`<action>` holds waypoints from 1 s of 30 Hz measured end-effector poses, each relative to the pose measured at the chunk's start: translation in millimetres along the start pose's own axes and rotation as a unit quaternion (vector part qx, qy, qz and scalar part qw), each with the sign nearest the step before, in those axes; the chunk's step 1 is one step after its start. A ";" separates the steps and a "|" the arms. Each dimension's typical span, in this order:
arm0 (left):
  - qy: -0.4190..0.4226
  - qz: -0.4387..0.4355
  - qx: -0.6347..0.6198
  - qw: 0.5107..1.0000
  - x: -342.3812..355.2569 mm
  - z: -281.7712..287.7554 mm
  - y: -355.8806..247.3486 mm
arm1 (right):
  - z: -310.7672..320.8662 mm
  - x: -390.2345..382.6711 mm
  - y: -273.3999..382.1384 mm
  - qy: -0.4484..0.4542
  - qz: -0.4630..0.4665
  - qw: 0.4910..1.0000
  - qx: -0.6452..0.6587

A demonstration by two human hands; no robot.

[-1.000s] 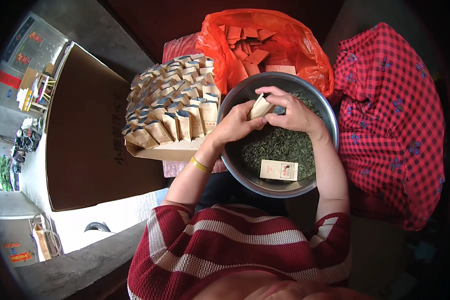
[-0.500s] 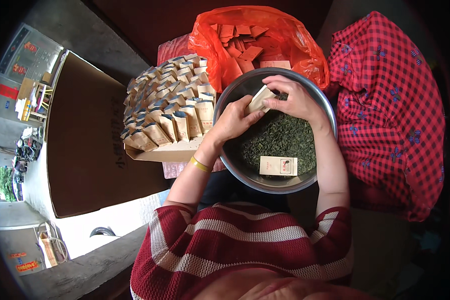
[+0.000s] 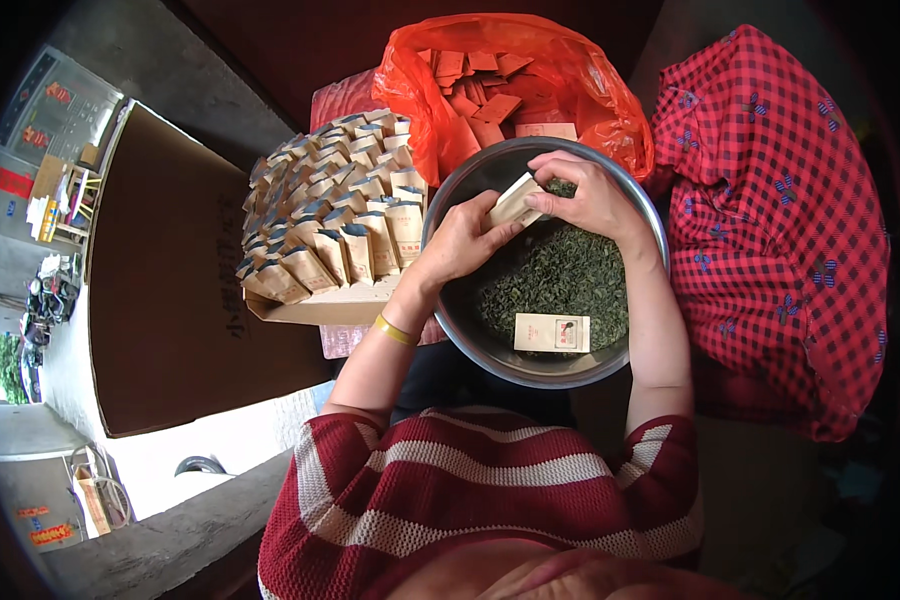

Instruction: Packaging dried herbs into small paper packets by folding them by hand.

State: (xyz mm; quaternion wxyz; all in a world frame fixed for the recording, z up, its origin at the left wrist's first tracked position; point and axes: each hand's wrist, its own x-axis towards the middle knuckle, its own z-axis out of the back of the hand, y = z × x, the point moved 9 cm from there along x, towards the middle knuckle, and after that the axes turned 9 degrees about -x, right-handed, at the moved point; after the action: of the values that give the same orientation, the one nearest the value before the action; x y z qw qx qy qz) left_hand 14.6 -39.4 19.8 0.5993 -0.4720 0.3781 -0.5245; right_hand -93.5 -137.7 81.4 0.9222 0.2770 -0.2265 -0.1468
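Note:
Both of my hands hold one small kraft paper packet [image 3: 515, 202] above the far side of a steel bowl [image 3: 448, 312]. My left hand [image 3: 465, 236] grips its lower left part between thumb and fingers. At its upper right edge, my right hand [image 3: 585, 197] pinches with thumb and fingers. Dark green dried leaves [image 3: 545, 270], like loose tea, lie in the bowl. A second paper packet [image 3: 552, 333] rests flat on the leaves near the bowl's front rim. Whether the held packet contains anything is hidden.
Left of the bowl, a shallow carton [image 3: 335, 306] holds rows of upright, open-topped packets [image 3: 335, 190]. A red plastic bag [image 3: 610, 95] with flat orange-red packets stands behind. Red checked cloth [image 3: 770, 230] drapes at the right. A large cardboard panel [image 3: 170, 270] rises at the left.
My hands keep the same grip on the packet, with hardly any finger movement. The whole scene has shifted slightly left in the view.

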 end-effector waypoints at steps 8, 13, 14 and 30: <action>0.016 -0.007 -0.046 0.999 2.7 -0.5 7.4 | -21.2 0.9 -6.2 0.126 -0.062 0.990 -0.009; 0.007 -0.004 -0.043 0.999 2.5 2.7 11.7 | 6.2 0.4 -16.0 0.027 -0.092 0.995 -0.007; 0.001 -0.016 -0.059 0.998 3.2 4.3 8.8 | 12.1 0.9 -15.2 -0.007 -0.084 0.996 0.017; -0.098 -0.086 -0.168 0.977 2.3 28.8 9.1 | -34.0 4.5 5.5 0.057 -0.057 0.986 0.143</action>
State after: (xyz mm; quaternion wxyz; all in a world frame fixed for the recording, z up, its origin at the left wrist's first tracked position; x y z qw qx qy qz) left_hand 44.8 -36.7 18.8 0.4982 -0.6462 0.3582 -0.4538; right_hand -72.0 -119.9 60.9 0.8745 0.4268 -0.1759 -0.1489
